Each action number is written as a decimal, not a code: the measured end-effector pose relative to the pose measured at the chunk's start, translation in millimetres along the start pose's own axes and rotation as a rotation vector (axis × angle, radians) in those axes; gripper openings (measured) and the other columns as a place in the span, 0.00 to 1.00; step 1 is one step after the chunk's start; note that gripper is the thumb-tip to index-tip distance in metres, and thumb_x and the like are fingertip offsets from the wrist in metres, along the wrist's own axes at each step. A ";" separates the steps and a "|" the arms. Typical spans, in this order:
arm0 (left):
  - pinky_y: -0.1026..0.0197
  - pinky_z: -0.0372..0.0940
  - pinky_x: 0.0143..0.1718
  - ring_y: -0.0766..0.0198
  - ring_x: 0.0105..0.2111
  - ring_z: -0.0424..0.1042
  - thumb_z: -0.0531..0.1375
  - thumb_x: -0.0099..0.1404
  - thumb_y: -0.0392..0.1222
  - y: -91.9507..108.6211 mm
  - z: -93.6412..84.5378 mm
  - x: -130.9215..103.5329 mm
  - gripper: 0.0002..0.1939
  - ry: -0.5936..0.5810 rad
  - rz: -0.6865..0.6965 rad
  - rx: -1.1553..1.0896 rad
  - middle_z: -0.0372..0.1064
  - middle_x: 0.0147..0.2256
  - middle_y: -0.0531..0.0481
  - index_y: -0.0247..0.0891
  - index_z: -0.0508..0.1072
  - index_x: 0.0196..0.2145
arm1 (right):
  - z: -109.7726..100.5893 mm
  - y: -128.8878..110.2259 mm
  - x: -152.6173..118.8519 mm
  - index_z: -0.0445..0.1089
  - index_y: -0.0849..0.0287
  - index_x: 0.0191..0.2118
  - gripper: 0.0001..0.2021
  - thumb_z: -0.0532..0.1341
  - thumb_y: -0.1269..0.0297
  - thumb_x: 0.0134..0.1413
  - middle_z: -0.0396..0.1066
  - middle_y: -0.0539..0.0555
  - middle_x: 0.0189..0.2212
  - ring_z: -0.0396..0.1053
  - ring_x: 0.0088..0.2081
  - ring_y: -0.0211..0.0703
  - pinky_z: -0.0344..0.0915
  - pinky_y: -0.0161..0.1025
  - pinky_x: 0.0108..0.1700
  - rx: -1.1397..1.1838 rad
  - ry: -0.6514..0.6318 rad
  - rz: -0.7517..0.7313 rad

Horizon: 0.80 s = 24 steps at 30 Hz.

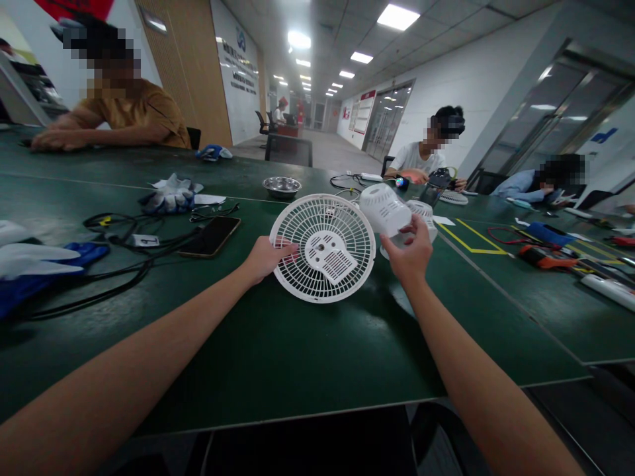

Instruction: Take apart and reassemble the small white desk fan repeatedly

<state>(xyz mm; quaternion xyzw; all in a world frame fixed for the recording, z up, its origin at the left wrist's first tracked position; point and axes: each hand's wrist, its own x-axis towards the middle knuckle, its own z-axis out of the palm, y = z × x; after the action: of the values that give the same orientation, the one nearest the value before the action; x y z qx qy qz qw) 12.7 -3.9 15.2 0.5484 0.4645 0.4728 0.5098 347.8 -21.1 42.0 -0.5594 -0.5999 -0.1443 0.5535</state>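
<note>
My left hand [268, 258] is closed on the left rim of a round white fan grille [325, 248], its thumb over the slats. The grille is tilted towards me above the green table [297, 357], with a vented plate at its centre. In my right hand [411, 248] is a white plastic housing [384, 208] with slots in its rounded end, gripped at its lower right by thumb and fingers. Behind that housing stands another white part [424, 215], partly hidden by my right hand.
A steel bowl [282, 187] sits beyond the grille. To the left lie a phone [211, 237], black cables [133, 264] and gloves [171, 195]. An orange-black tool [546, 256] lies right. People sit across the table.
</note>
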 end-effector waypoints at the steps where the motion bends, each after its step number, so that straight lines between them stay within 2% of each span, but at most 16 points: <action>1: 0.49 0.74 0.40 0.56 0.32 0.79 0.69 0.59 0.37 -1.8 0.2 1.3 0.06 0.005 0.010 -0.011 0.79 0.32 0.44 0.34 0.80 0.35 | 4.3 -2.5 -3.3 0.63 0.60 0.59 0.35 0.69 0.52 0.45 0.72 0.61 0.47 0.71 0.41 0.51 0.68 0.50 0.45 -0.004 -0.035 0.015; 8: 0.50 0.74 0.41 0.56 0.33 0.79 0.69 0.58 0.38 -8.9 -1.7 6.4 0.07 -0.013 0.015 -0.038 0.80 0.33 0.44 0.34 0.79 0.36 | 23.2 -4.5 -19.0 0.66 0.63 0.56 0.32 0.67 0.50 0.48 0.75 0.63 0.45 0.72 0.37 0.50 0.69 0.49 0.46 -0.058 -0.340 0.172; 12: 0.50 0.74 0.41 0.55 0.34 0.80 0.69 0.59 0.39 -8.1 -3.1 6.7 0.08 -0.023 0.018 -0.011 0.80 0.33 0.44 0.34 0.79 0.36 | 24.4 -2.1 -22.8 0.64 0.64 0.57 0.33 0.68 0.50 0.50 0.76 0.64 0.45 0.75 0.43 0.56 0.68 0.48 0.49 -0.154 -0.495 0.278; 15: 0.50 0.74 0.41 0.56 0.34 0.79 0.69 0.59 0.38 -8.3 -3.2 7.0 0.07 -0.019 0.003 -0.001 0.80 0.33 0.44 0.35 0.79 0.36 | 23.8 -2.4 -23.6 0.65 0.65 0.56 0.32 0.67 0.50 0.51 0.77 0.67 0.46 0.75 0.48 0.61 0.67 0.50 0.51 -0.263 -0.623 0.296; 19: 0.48 0.74 0.41 0.55 0.34 0.79 0.70 0.59 0.40 -9.6 -3.9 7.1 0.07 -0.031 0.019 -0.011 0.80 0.33 0.44 0.36 0.80 0.36 | 23.8 -1.0 -23.3 0.66 0.64 0.54 0.30 0.65 0.46 0.53 0.75 0.71 0.48 0.74 0.50 0.64 0.67 0.52 0.51 -0.349 -0.686 0.264; 24: 0.48 0.74 0.41 0.54 0.34 0.79 0.69 0.59 0.39 -4.4 -3.0 3.1 0.08 -0.020 0.008 -0.016 0.79 0.35 0.41 0.34 0.80 0.36 | 23.8 3.7 -25.0 0.68 0.63 0.48 0.31 0.65 0.39 0.50 0.76 0.71 0.44 0.75 0.47 0.62 0.68 0.51 0.48 -0.361 -0.683 0.243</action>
<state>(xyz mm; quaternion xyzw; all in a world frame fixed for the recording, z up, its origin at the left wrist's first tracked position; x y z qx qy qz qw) 10.0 -0.3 11.0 0.5509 0.4534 0.4731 0.5168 332.9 -13.8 11.4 -0.7302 -0.6438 0.0136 0.2284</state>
